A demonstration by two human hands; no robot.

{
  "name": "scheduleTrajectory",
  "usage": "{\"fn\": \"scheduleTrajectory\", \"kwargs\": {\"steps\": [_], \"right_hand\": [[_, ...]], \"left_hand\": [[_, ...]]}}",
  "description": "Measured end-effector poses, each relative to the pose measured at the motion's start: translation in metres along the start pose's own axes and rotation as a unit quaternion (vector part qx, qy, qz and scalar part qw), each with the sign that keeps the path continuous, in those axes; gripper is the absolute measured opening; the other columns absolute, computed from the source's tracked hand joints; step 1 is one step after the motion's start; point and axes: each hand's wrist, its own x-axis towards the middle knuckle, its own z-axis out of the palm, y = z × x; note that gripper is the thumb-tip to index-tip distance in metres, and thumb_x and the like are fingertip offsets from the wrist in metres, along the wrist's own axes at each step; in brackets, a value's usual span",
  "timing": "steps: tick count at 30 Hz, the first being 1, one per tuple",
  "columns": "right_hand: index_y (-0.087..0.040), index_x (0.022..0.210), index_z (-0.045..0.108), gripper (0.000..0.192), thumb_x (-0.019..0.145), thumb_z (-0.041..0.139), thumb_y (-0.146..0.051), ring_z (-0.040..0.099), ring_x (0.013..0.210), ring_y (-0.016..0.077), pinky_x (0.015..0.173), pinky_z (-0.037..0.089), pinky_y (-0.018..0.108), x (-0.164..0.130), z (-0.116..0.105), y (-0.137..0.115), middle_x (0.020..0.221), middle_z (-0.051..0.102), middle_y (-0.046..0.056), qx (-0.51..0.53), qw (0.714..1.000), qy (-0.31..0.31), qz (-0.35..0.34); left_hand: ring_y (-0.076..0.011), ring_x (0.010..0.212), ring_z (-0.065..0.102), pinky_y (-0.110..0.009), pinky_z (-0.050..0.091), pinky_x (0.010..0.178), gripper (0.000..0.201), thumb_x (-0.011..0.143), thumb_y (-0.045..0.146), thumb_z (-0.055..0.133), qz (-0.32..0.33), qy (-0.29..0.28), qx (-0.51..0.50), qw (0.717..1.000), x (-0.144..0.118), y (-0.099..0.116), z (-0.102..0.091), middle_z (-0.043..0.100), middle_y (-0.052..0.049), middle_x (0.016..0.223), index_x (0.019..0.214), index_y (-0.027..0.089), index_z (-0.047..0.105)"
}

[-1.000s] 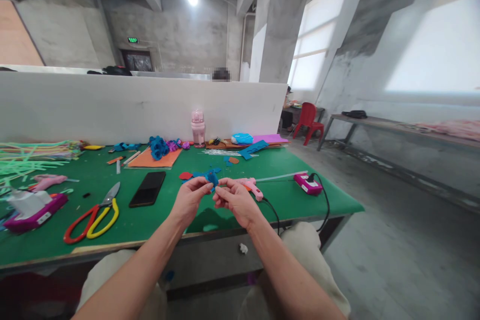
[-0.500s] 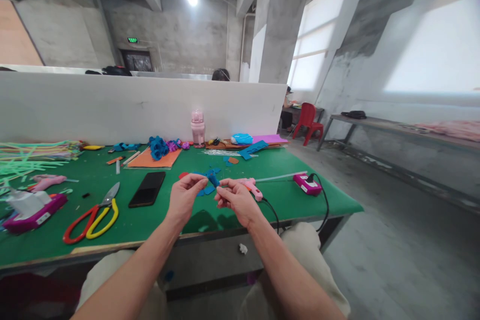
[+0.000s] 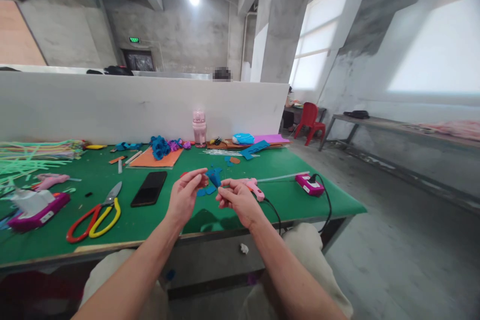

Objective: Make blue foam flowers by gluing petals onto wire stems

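Bare concrete walls and pillars surround the green felt-covered worktop (image 3: 112, 220) where I sit, a white partition board (image 3: 131, 105) standing along its far edge. No writing on anything here is clear enough for me to read; the green lit sign (image 3: 134, 40) above the far doorway is too small to make out.

My left hand (image 3: 183, 197) is raised above the worktop's near edge, thumb and fingers loosely spread, tips close to a small blue felt piece (image 3: 214, 177). My right hand (image 3: 236, 199) is curled with thumb and forefinger pressed together beside that piece; whether they grip its stem I cannot tell. The piece sits between my two hands.

Counting outward from the felt piece: one pink glue gun (image 3: 253, 187) just right of it behind my right hand, one magenta power strip (image 3: 309, 184) farther right, one black phone (image 3: 149, 188) to the left, one pair of red-and-yellow-handled scissors (image 3: 98, 210) beyond the phone, a second pink glue gun (image 3: 50, 180) far left, and one pink bottle (image 3: 199, 127) against the partition.
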Motion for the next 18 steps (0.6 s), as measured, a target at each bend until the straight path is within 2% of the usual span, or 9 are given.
{"fn": "scheduleTrajectory", "kwargs": {"steps": [3,6,8,13,18], "right_hand": [[-0.017,0.080,0.055,0.034,0.061,0.072,-0.038,0.053,0.044,0.0071,0.048,0.042,0.020,0.000,0.002,0.000,0.057,0.064,-0.002,-0.020,1.000,0.013,-0.016],[-0.016,0.080,0.055,0.033,0.061,0.072,-0.038,0.052,0.044,0.0069,0.047,0.042,0.019,0.000,0.004,-0.001,0.058,0.064,-0.002,-0.018,0.999,0.022,-0.023],[-0.017,0.081,0.056,0.033,0.061,0.072,-0.037,0.052,0.044,0.0067,0.047,0.042,0.019,0.000,0.005,-0.002,0.058,0.064,-0.002,-0.010,0.999,0.030,-0.023],[-0.016,0.077,0.057,0.029,0.061,0.072,-0.036,0.053,0.045,0.0074,0.047,0.042,0.020,-0.001,0.005,-0.006,0.056,0.063,-0.002,-0.019,0.998,0.048,-0.041],[-0.016,0.077,0.058,0.022,0.067,0.067,-0.032,0.053,0.045,0.0079,0.048,0.043,0.020,0.001,0.003,-0.002,0.059,0.063,-0.001,-0.101,0.989,0.063,-0.089]], "left_hand": [[-0.0107,0.068,0.059,-0.023,0.045,0.067,0.023,0.066,0.025,0.068,-0.007,0.017,-0.011,1.000,0.003,-0.001,-0.003,0.067,-0.002,0.074,0.087,0.017,0.069],[-0.0110,0.063,0.059,-0.023,0.045,0.063,0.020,0.061,0.023,0.071,-0.091,-0.010,-0.008,0.996,0.003,-0.006,-0.002,0.066,-0.003,0.069,0.078,0.014,0.068],[-0.0116,0.062,0.058,-0.024,0.045,0.062,0.020,0.059,0.022,0.073,-0.123,-0.035,-0.018,0.992,0.001,-0.010,0.001,0.065,-0.003,0.068,0.075,0.013,0.067],[-0.0122,0.068,0.059,-0.024,0.044,0.065,0.022,0.060,0.022,0.073,-0.111,-0.058,-0.031,0.992,-0.006,-0.010,0.007,0.065,-0.004,0.074,0.080,0.013,0.067],[-0.0089,0.062,0.056,-0.022,0.043,0.061,0.021,0.063,0.020,0.073,-0.093,-0.068,-0.015,0.993,-0.005,-0.010,0.007,0.063,-0.001,0.072,0.081,0.014,0.065]]}}
